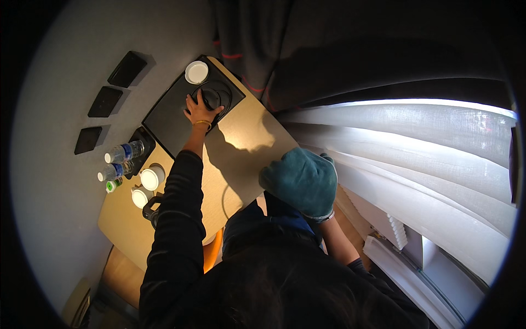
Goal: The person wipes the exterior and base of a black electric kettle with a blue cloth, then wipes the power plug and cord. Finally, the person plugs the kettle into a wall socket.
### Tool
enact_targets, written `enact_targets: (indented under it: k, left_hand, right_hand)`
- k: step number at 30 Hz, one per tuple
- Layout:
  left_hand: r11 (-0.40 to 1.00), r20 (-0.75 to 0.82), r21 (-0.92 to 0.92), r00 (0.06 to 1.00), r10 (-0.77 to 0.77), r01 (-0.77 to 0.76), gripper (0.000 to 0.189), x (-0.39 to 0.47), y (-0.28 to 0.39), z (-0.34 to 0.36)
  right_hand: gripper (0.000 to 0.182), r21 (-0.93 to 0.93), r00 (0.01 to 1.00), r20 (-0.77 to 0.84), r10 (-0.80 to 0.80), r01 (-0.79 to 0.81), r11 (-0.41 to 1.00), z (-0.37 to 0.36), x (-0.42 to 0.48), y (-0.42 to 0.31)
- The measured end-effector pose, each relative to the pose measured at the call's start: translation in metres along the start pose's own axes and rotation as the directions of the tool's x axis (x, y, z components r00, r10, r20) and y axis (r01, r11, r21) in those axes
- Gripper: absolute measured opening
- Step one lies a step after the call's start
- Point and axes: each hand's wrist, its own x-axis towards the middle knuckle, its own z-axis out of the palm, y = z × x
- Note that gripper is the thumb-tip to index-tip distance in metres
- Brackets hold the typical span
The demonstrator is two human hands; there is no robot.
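My left hand (201, 110) reaches over the dark mat (164, 119) with fingers spread, at the edge of a round black kettle base (211, 98) with its coiled cord. Whether the fingers press on the base cannot be told. A white round dish (197, 72) lies beyond it on the mat. My right hand (306, 181) is covered by a teal cloth (302, 177), bunched over it like a mitt, near the table's edge; its fingers are hidden.
Two lidded white cups (152, 178), a black handle (151, 208) and water bottles (125, 151) on a black tray (148, 144) are left of my left forearm on the wooden table (123, 218). White curtains (390, 135) hang at right. An orange chair (213, 251) is partly under the table.
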Motion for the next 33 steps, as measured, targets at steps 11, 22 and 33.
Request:
enact_targets:
  k: [11,22,33]
  left_hand:
    - [0.999,-0.045,0.012,0.998,0.048,-0.047,0.100,-0.001,-0.005,-0.011]
    - [0.937,-0.272,-0.176,0.930,0.248,-0.302,0.091,-0.021,-0.023,-0.068]
    - [0.787,-0.442,-0.331,0.822,0.359,-0.521,0.086,-0.109,-0.022,-0.205]
  right_hand:
    - [0.051,0.929,0.963,0.251,0.097,-0.268,0.254,-0.009,0.005,0.030]
    - [0.054,0.182,0.998,-0.044,0.038,-0.030,0.983,-0.001,-0.009,0.025]
    - [0.044,-0.493,0.986,0.093,-0.139,0.167,0.854,0.016,-0.018,0.000]
